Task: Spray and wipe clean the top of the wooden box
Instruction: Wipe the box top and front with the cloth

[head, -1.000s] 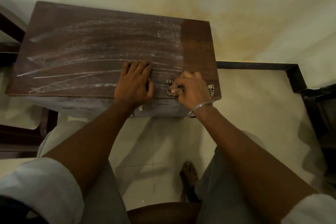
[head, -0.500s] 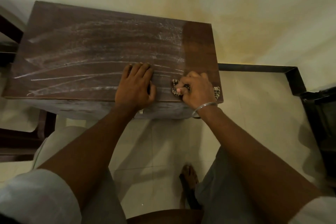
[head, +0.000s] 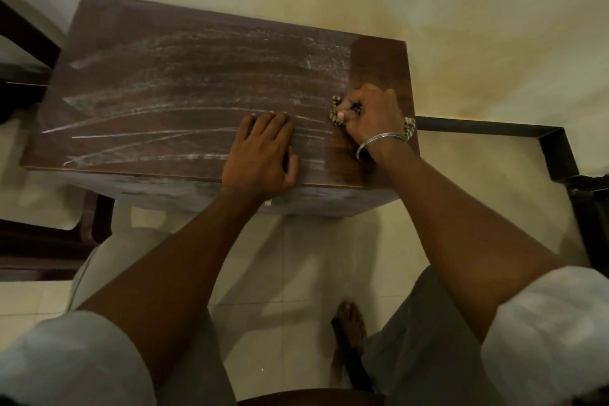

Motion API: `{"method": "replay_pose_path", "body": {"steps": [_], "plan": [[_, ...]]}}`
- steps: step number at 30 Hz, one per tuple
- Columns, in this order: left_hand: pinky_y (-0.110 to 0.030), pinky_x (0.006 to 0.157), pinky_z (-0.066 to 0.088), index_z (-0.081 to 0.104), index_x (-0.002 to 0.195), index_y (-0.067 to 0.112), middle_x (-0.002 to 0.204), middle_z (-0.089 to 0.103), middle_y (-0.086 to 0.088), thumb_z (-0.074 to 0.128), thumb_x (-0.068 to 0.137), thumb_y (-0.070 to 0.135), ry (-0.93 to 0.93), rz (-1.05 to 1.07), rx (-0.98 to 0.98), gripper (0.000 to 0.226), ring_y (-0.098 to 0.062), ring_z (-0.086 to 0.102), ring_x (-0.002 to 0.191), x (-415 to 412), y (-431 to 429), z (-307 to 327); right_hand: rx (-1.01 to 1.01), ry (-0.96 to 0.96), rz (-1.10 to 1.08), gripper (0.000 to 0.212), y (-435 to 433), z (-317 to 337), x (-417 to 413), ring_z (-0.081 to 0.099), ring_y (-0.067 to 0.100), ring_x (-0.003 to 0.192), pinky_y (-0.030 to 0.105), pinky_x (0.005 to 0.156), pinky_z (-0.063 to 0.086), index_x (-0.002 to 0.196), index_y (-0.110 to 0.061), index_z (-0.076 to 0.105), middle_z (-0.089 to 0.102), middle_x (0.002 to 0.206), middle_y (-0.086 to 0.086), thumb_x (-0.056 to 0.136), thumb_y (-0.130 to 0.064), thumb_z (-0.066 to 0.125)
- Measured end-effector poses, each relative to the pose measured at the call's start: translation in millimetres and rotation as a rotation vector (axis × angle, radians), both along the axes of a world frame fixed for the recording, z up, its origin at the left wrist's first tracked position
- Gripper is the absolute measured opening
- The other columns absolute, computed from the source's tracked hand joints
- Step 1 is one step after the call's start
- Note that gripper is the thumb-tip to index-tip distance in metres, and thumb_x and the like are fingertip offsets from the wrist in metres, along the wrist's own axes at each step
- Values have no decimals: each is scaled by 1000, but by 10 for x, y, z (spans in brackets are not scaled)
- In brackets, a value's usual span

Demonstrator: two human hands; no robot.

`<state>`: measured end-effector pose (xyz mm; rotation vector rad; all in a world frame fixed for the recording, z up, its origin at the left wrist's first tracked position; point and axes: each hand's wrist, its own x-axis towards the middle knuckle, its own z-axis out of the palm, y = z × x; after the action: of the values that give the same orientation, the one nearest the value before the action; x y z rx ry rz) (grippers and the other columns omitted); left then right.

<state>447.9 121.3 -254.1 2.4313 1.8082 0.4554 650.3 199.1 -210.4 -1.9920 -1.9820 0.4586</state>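
Since a moment ago, our right hand has pushed the checked cloth from the near edge up the right end of the wooden box, fingers closed around it. Our left hand lies flat and open near the front edge. White streaks cover most of the top; the right strip looks darker and clean, against the wall.

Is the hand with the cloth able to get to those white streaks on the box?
Probably yes. The right hand grips the checked cloth right beside the white streaks; only the left hand, flat on the wooden box, blocks the nearest ones.
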Motion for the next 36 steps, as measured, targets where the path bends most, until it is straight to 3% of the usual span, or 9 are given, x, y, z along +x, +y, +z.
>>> {"method": "replay_pose_path", "body": {"steps": [10,17,25,32,36], "plan": [[-50,115,32,59,132,5,139,59,-13,39,90,36,1,4,-14,56,-31,52,129,9,0,6,54,14,118,11,-576,-127,90,42,19,86,35,69,44,76,-32,70,59,90,-12,80,-22,72],[-49,115,32,60,131,5,139,59,-14,39,91,36,-2,9,5,55,-31,52,129,6,9,-9,46,4,61,9,-213,-87,35,41,18,89,36,74,45,77,-30,70,61,93,-10,81,-23,71],[-50,115,33,61,131,4,140,59,-14,40,90,38,7,7,2,57,-31,52,131,4,0,-12,23,-25,4,6,300,23,-54,47,31,101,44,84,47,84,-29,72,61,100,0,85,-24,67],[-49,115,32,61,132,5,140,59,-14,39,91,38,-4,6,-15,57,-31,52,131,7,-3,14,66,-13,67,7,-221,-81,32,46,25,93,41,74,47,79,-30,69,61,97,-7,83,-23,68],[-47,114,32,60,132,6,139,59,-13,39,92,37,-13,14,-5,55,-30,52,130,26,6,13,62,-15,69,5,-205,-99,61,46,22,93,41,77,47,81,-28,71,62,98,-8,82,-24,70]]}}
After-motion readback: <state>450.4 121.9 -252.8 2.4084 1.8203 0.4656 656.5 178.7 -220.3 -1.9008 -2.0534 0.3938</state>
